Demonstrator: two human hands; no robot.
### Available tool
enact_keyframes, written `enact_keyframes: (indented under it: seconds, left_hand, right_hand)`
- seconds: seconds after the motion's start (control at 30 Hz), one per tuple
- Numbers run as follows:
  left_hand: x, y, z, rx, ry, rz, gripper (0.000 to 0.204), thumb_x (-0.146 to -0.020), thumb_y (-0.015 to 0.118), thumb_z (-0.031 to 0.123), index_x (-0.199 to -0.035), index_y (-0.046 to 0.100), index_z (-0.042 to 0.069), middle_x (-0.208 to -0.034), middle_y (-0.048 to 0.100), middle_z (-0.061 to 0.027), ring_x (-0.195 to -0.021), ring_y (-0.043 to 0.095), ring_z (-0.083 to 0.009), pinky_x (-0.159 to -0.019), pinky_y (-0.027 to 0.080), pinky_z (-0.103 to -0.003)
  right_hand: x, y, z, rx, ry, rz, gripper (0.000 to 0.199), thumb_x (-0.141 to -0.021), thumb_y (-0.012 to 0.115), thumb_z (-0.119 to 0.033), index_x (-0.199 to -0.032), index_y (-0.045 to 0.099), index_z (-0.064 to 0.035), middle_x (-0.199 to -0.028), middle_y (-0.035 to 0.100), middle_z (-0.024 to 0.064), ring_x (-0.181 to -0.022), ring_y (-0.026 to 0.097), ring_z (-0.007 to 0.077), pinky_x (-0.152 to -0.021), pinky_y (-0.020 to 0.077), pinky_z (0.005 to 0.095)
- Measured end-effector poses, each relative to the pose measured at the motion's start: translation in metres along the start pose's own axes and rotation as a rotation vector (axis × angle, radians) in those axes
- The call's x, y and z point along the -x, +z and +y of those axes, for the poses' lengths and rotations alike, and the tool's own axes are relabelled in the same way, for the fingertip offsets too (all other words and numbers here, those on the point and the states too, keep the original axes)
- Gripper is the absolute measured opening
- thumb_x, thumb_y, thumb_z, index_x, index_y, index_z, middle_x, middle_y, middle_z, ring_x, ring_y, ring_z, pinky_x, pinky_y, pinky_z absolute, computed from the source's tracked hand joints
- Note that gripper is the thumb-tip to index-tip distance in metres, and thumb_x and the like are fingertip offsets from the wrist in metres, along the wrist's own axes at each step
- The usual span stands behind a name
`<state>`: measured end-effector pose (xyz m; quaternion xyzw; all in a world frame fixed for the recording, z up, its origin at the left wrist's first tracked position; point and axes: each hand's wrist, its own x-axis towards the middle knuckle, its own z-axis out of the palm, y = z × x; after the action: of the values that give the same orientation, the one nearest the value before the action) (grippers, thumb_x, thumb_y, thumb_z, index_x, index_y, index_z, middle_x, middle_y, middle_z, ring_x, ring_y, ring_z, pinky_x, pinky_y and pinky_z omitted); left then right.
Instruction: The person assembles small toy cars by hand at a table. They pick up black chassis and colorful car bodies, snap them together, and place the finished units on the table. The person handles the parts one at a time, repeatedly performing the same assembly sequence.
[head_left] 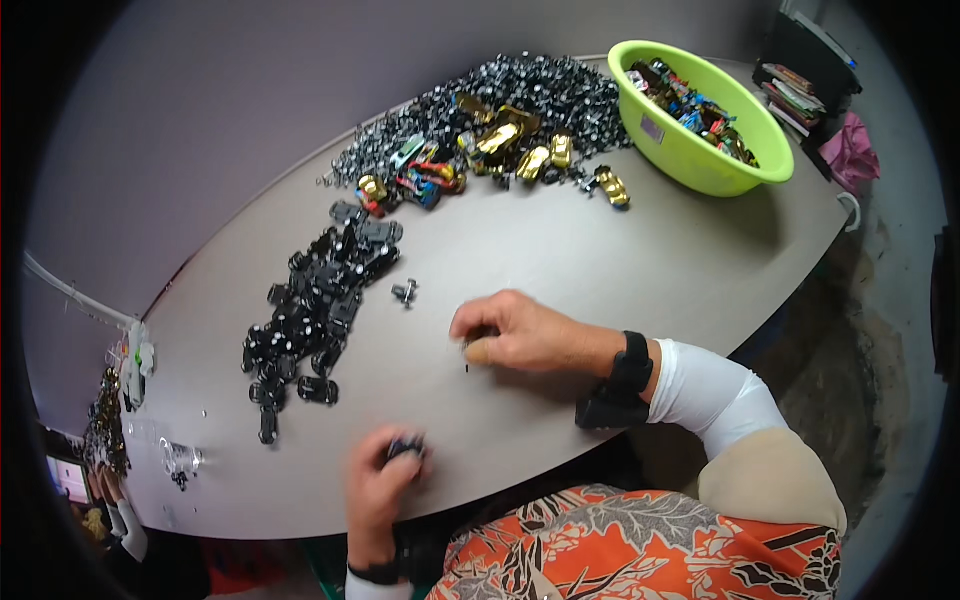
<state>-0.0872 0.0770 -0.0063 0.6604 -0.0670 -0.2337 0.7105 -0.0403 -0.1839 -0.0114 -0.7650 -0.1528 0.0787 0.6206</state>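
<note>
Near the front edge of the table, my left hand [378, 478] is closed round a small dark toy car chassis [405, 447]; motion blurs both. Farther right and a little higher, my right hand [510, 332] curls over the tabletop with thumb and fingers brought together. Something small and dark shows between them, too covered to name. Just left of that hand lies a loose wheel-and-axle piece [405, 292]. A heap of black toy car chassis [318, 290] spreads to the left of both hands.
Along the back wall lies a big pile of small wheels [540, 90], with gold and coloured car bodies [500, 140] in front. A lime-green basin [690, 165] of toy cars stands back right. A clear cup [182, 459] sits at far left, near another person's arms [120, 510].
</note>
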Motion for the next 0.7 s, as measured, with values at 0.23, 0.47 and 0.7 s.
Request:
enact_keyframes:
  seconds: [0.23,0.47,0.7]
  left_hand:
    - [0.159,-0.077,-0.049,-0.041,-0.194,0.536,0.028,-0.081,0.057,0.002,-0.108,0.058,-0.004,-0.084,0.063,-0.0103,-0.065,0.059,-0.0157,-0.059,0.049,-0.025]
    - [0.229,-0.178,-0.220,-0.341,-0.345,0.985,0.037,-0.079,0.066,0.011,-0.110,0.057,-0.006,-0.087,0.064,-0.0128,-0.064,0.059,-0.0158,-0.053,0.048,-0.025]
    - [0.131,-0.091,-0.022,-0.479,0.283,1.028,0.011,-0.085,0.054,0.001,-0.090,0.060,-0.008,-0.082,0.063,-0.0115,-0.071,0.061,-0.0147,-0.064,0.052,-0.026]
  right_hand:
    - [-0.002,-0.150,0.037,1.065,-0.183,0.951,0.012,-0.066,0.051,0.002,-0.074,0.059,-0.0015,-0.077,0.056,0.0160,-0.074,0.056,0.0328,-0.066,0.0443,0.0414]
    - [0.007,-0.167,0.034,1.040,0.241,0.842,0.015,-0.065,0.060,-0.012,-0.075,0.057,-0.0021,-0.072,0.059,0.0218,-0.073,0.058,0.0388,-0.068,0.0448,0.0458]
    - [0.000,-0.092,0.024,1.159,-0.065,0.567,0.026,-0.067,0.062,-0.006,-0.091,0.054,-0.0028,-0.083,0.058,0.0164,-0.078,0.057,0.0373,-0.068,0.0453,0.0455]
